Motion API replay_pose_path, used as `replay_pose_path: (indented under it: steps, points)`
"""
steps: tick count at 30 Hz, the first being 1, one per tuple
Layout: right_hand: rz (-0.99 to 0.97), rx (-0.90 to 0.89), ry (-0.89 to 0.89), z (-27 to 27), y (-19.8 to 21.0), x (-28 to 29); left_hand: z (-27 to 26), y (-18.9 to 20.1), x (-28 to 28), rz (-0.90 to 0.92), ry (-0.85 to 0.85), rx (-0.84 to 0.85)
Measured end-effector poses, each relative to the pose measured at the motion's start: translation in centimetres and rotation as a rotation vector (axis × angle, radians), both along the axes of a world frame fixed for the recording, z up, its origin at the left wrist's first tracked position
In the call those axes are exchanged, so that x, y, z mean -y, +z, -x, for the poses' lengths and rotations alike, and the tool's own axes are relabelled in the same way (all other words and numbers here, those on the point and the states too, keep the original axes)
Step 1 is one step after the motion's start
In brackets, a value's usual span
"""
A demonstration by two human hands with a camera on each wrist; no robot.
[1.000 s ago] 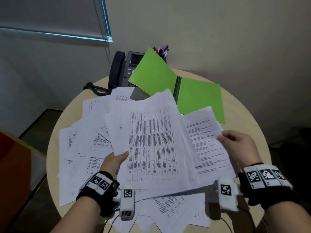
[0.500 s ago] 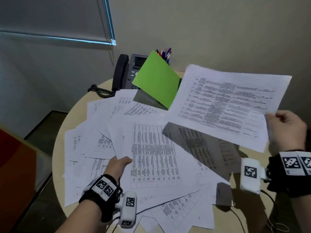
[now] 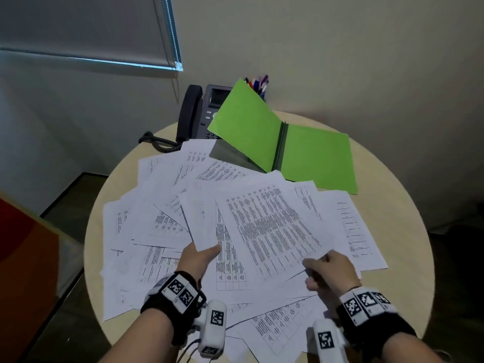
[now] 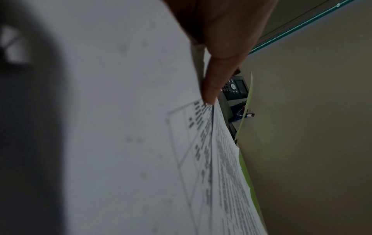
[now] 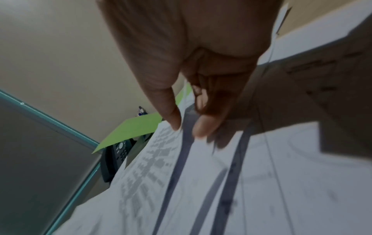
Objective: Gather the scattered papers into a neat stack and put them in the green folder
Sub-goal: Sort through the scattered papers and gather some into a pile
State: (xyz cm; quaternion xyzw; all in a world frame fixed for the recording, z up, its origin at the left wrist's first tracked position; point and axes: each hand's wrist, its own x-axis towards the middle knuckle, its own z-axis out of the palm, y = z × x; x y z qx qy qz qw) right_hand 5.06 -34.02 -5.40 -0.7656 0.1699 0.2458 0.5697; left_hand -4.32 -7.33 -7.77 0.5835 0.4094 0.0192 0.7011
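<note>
- A person's left hand (image 3: 199, 258) pinches the near corner of a gathered bundle of white printed sheets (image 3: 264, 231), thumb lying on top and the other fingers hidden beneath; the left wrist view shows the thumb (image 4: 213, 82) pressed on the paper's edge.
- The right hand (image 3: 327, 271) rests at the bundle's near right corner, its fingers curled at the paper's edge; the right wrist view, blurred, shows fingertips (image 5: 203, 127) against the sheets, and whether this grip is clamped on a sheet or merely touching it cannot be told.
- More scattered white printed papers (image 3: 136, 231) fan out across the round beige worktop (image 3: 408, 231), overlapping one another to the left, right and near side of the bundle.
- The bright green cardboard folder (image 3: 317, 158) lies open at the far side of the worktop, its right leaf flat and its left leaf tilted up, just beyond the far edge of the papers; no sheet lies inside it.
- A dark grey desk telephone (image 3: 199, 111) stands behind the raised leaf, beside a holder of coloured pens (image 3: 258, 83) partly hidden by the folder.
- A grey window blind (image 3: 86, 27) hangs on the wall at upper left.
</note>
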Motion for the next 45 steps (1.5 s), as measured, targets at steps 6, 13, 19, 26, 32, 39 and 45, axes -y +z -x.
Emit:
replay_pose_path:
  steps: [6, 13, 19, 26, 32, 39, 45]
  points:
    - [0.474, 0.311, 0.120, -4.6, 1.3, 0.6, -0.1, -0.4, -0.1, -0.081, -0.001, 0.041]
    - [0.675, 0.199, 0.705, -4.2, 1.0, -1.9, 0.2, -0.2, 0.2, 0.005, -0.006, 0.162]
    - [0.732, 0.222, 0.792, -1.1, 1.4, -2.7, 0.2, -1.0, -0.1, 0.000, -0.025, 0.091]
    - [0.919, 0.164, 0.444, -5.4, 1.0, -0.6, 0.6, -0.8, -0.8, -0.048, -0.016, 0.099]
    - [0.742, 0.045, 0.461, -5.9, 0.7, -0.2, 0.5, 1.0, -2.1, -0.082, 0.015, 0.186]
    - [0.327, -0.058, 0.504, -2.8, 0.0, -0.7, 0.1, 1.1, -1.8, -0.083, -0.062, 0.069]
    - [-0.024, -0.184, 0.378, -2.3, 1.4, -0.6, -0.6, 1.4, 0.7, -0.167, -0.188, 0.020]
